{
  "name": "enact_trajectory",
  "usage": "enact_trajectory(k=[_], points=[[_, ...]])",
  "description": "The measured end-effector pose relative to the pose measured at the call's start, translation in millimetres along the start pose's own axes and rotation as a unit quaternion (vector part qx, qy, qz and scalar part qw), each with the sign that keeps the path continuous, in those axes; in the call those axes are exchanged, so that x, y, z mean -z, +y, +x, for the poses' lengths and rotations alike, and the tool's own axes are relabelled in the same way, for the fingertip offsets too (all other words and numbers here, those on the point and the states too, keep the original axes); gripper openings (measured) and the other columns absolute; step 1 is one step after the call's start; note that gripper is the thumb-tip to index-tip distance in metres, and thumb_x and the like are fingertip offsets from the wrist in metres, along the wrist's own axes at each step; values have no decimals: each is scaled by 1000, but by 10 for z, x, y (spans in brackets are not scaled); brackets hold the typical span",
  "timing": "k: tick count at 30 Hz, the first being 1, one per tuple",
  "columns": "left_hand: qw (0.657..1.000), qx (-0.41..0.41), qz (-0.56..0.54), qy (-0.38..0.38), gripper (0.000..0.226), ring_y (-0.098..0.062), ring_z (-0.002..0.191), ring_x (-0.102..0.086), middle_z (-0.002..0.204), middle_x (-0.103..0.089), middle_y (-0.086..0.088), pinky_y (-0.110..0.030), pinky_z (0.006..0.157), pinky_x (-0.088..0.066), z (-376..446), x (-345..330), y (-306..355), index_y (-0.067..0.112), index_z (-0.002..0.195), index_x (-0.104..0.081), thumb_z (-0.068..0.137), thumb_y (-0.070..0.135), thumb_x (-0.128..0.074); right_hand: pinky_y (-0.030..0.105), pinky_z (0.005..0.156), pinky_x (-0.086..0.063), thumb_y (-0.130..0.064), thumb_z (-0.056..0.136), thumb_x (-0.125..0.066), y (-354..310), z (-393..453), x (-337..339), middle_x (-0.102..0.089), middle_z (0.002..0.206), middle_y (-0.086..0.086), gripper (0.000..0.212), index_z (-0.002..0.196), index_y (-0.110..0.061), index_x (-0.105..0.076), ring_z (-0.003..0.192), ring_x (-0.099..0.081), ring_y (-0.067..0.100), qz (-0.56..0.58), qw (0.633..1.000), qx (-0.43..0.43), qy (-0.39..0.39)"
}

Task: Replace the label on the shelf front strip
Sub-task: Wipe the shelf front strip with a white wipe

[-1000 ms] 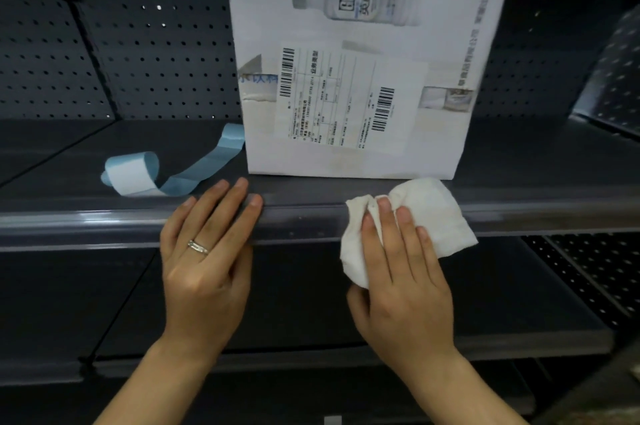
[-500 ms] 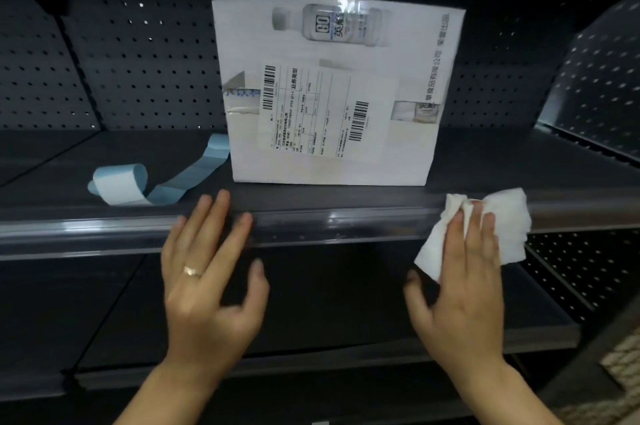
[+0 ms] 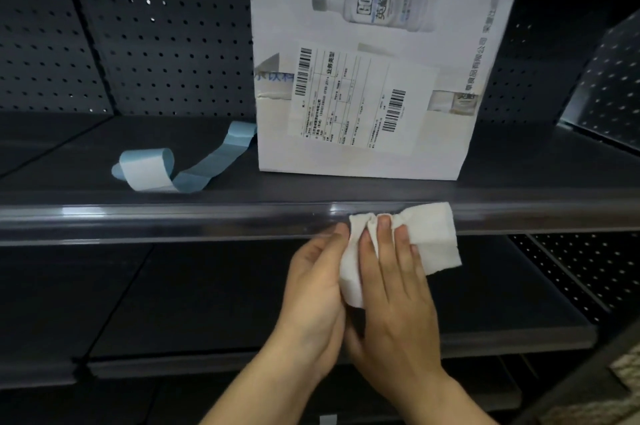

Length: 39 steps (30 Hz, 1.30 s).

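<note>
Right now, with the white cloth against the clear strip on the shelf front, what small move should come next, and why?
Probably slide the white cloth leftward along the clear strip. The right hand presses it to the strip below the white box, the left hand holds its lower edge, and the strip's long left stretch holds no label. The blue label tape lies unused on the shelf.
</note>
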State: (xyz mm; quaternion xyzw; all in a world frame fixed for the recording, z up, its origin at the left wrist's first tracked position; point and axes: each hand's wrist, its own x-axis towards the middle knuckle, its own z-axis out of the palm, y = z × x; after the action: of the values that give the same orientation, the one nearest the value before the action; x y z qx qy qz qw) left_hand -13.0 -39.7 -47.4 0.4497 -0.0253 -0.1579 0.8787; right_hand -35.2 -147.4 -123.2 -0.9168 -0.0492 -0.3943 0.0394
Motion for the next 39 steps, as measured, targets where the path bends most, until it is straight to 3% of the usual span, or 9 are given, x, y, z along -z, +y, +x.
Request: enact_trajectory(k=[6, 9, 16, 21, 25, 28, 30, 33, 39], points=[[1000, -17, 14, 5, 29, -21, 106, -78, 108, -82, -11, -36, 94, -57, 54, 11, -74, 11, 108, -78, 103, 26, -54, 38, 131, 1, -33, 87, -75, -61, 32, -18, 3, 172, 12, 107, 162, -9, -3, 161, 4, 25, -36, 999, -25, 3], [999, -32, 24, -2, 29, -19, 106, -78, 109, -82, -8, -35, 93, -59, 74, 21, -101, 13, 109, -79, 103, 26, -53, 40, 131, -2, -30, 95, -66, -67, 83, 19, 9, 172, 12, 97, 162, -7, 1, 161, 3, 26, -55, 998, -16, 8], [996, -76, 38, -38, 29, -17, 105, -78, 107, -82, -5, -30, 88, -59, 139, 68, -150, 28, 92, -84, 92, 34, -55, 40, 131, -6, -24, 96, -66, -69, 238, 153, -6, 169, 16, 87, 160, -3, -11, 161, -4, 27, -70, 997, -16, 5], [992, -108, 57, -44, 31, -21, 107, -77, 109, -81, -10, -32, 91, -58, 178, 105, -170, 22, 99, -82, 90, 35, -55, 39, 131, -4, -25, 93, -66, -55, 430, 292, -6, 172, 13, 94, 162, -8, -4, 161, -2, 25, -64, 997, -14, -38], [991, -106, 65, -44, 29, -22, 108, -76, 110, -81, -11, -35, 93, -56, 195, 123, -163, 20, 102, -82, 97, 27, -53, 43, 131, -11, -24, 88, -68, -39, 587, 414, -8, 173, 14, 97, 162, -6, -8, 161, -3, 25, -63, 996, -2, -66], [992, -98, 67, -51, 30, -23, 113, -74, 114, -80, -10, -41, 102, -53, 162, 122, -130, 21, 105, -82, 93, 30, -55, 43, 131, -11, -27, 83, -74, -19, 682, 515, -6, 173, 14, 106, 163, -5, -7, 161, -2, 25, -73, 992, 14, -104], [992, -92, 69, -58, 28, -22, 114, -74, 114, -80, -9, -41, 104, -52, 138, 118, -96, 21, 106, -82, 98, 21, -55, 43, 130, -8, -29, 80, -75, -1, 713, 576, -3, 173, 13, 111, 163, -7, -4, 161, -1, 25, -69, 990, 22, -123], [993, -74, 72, -65, 29, -23, 117, -73, 117, -79, -12, -43, 106, -51, 122, 121, -67, 14, 114, -79, 104, 13, -51, 43, 130, -8, -31, 79, -75, -21, 688, 584, -1, 173, 13, 113, 163, -7, -4, 161, 1, 26, -66, 990, 16, -126], [993, -55, 83, -64, 27, -24, 116, -73, 118, -79, -14, -42, 105, -53, 108, 126, -29, 11, 119, -76, 104, 19, -55, 46, 129, -13, -25, 83, -68, -162, 489, 447, -1, 172, 18, 104, 163, -4, -6, 161, -2, 30, -66, 993, -28, -93]])
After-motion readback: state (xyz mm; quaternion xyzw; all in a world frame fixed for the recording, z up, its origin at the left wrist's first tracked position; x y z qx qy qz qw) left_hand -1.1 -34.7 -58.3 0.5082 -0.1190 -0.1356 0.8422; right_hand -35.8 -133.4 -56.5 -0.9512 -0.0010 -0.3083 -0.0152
